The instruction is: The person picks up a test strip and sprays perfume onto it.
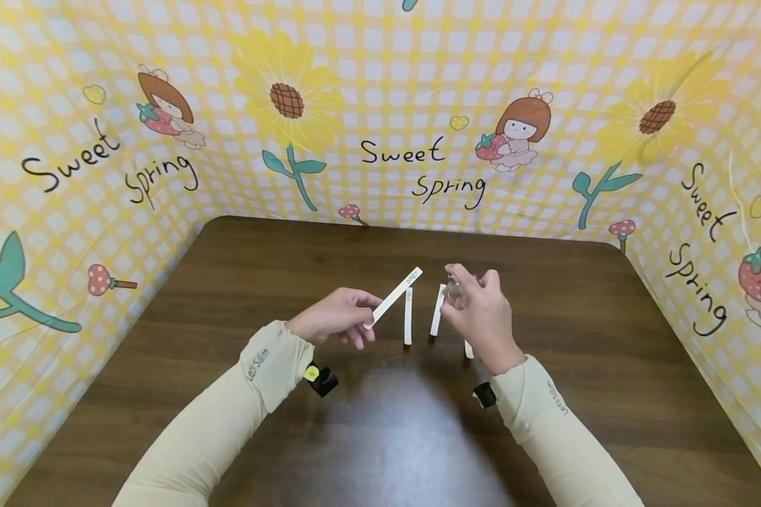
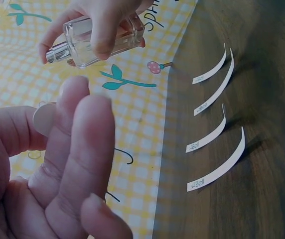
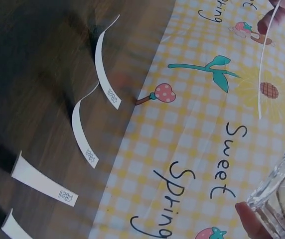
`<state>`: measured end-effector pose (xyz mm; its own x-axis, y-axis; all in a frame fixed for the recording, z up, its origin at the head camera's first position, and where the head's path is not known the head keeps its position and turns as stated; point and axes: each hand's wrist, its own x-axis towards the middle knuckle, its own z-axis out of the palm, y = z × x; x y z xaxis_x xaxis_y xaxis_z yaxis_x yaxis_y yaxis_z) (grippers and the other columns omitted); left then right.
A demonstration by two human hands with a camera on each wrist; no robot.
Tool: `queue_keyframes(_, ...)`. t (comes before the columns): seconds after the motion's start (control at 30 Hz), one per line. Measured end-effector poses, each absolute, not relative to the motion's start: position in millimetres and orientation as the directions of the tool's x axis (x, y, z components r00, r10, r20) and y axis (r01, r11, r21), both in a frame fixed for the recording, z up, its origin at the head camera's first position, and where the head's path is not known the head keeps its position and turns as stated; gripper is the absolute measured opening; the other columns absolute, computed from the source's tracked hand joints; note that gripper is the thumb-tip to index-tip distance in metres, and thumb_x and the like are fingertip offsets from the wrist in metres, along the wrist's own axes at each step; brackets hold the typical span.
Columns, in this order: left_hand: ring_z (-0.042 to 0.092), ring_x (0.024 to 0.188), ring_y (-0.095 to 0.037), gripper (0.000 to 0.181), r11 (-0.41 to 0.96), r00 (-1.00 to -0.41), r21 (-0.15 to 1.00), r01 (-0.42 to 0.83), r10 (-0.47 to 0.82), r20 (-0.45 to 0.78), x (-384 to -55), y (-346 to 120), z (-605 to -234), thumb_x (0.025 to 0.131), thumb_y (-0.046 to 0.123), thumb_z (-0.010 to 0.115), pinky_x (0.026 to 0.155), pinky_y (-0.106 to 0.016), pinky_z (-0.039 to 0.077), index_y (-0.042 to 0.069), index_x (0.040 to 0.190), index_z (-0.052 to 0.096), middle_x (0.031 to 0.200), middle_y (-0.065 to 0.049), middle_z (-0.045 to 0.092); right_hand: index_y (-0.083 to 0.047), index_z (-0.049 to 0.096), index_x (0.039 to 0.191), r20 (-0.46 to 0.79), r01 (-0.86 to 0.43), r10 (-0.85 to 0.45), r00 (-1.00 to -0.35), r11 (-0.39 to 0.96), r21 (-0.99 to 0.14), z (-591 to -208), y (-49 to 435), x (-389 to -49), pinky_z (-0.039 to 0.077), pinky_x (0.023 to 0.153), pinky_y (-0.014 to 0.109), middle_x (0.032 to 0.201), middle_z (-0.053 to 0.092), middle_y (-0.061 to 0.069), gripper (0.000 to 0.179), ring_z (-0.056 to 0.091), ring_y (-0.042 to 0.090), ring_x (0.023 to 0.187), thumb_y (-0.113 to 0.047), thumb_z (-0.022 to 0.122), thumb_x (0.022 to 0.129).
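Observation:
Between thumb and fingers, my left hand pinches one end of a white perfume test strip, its printed far end slanting up toward the right. In the right wrist view that strip appears nearly edge-on. A clear glass perfume bottle is in the grip of my right hand, tilted with its silver sprayer facing the left hand's side. A fingertip of the right hand lies at the sprayer's top. Sprayer and strip are apart in the head view.
Several more curved test strips marked "Bell" stand in a row on the dark wooden table, partly behind the right hand in the head view. A yellow checked cloth surrounds the table's back and sides. Black wrist devices hang below both wrists.

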<state>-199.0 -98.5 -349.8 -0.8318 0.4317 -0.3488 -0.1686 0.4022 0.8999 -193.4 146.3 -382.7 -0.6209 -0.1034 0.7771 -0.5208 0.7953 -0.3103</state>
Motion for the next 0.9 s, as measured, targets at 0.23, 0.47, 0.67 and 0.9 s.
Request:
queue_keyframes(0.23,0.059,0.048,-0.012,0.051,0.396,-0.826,0.903,-0.168,0.444,-0.348,-195.9,-99.9,-349.5,0.085,-0.001,0.047,0.044,-0.02,0.038,-0.004,0.136,0.046,0.069,-0.008,0.066,-0.016,0.061,0.114,0.766,-0.497,-0.083,-0.637,0.805,-0.326,-378.4,153.0,-197.4,0.04,0.039,0.042,0.08,0.04,0.016,0.051,0.039,0.023,0.051,-0.003,0.067,0.064)
queue_keyframes(0.47,0.058,0.048,-0.011,0.052,0.387,-0.825,0.905,-0.176,0.443,-0.35,-194.8,-100.7,-351.9,0.085,-0.001,0.048,0.044,-0.02,0.037,-0.004,0.137,0.045,0.068,-0.008,0.065,-0.015,0.061,0.113,0.735,-0.483,-0.081,-0.673,0.8,-0.354,-379.0,156.2,-197.3,0.042,0.04,0.045,0.082,0.041,0.017,0.051,0.042,0.026,0.052,-0.003,0.067,0.063)
queue_keyframes(0.67,0.057,0.047,-0.011,0.053,0.377,-0.832,0.907,-0.186,0.431,-0.35,-194.8,-103.2,-350.8,0.084,-0.002,0.047,0.043,-0.02,0.036,-0.004,0.137,0.045,0.066,-0.006,0.064,-0.015,0.061,0.116,0.744,-0.484,-0.064,-0.666,0.796,-0.364,-378.1,156.2,-195.4,0.041,0.04,0.044,0.083,0.041,0.017,0.054,0.041,0.026,0.053,-0.003,0.066,0.064)
queue_keyframes(0.9,0.057,0.046,-0.01,0.054,0.356,-0.841,0.912,-0.206,0.413,-0.351,-194.6,-106.9,-350.8,0.084,0.0,0.047,0.044,-0.02,0.036,-0.005,0.138,0.043,0.065,-0.004,0.064,-0.016,0.062,0.115,0.769,-0.478,-0.03,-0.638,0.799,-0.365,-375.9,156.3,-195.0,0.042,0.041,0.046,0.082,0.04,0.016,0.053,0.044,0.027,0.052,-0.005,0.067,0.063)
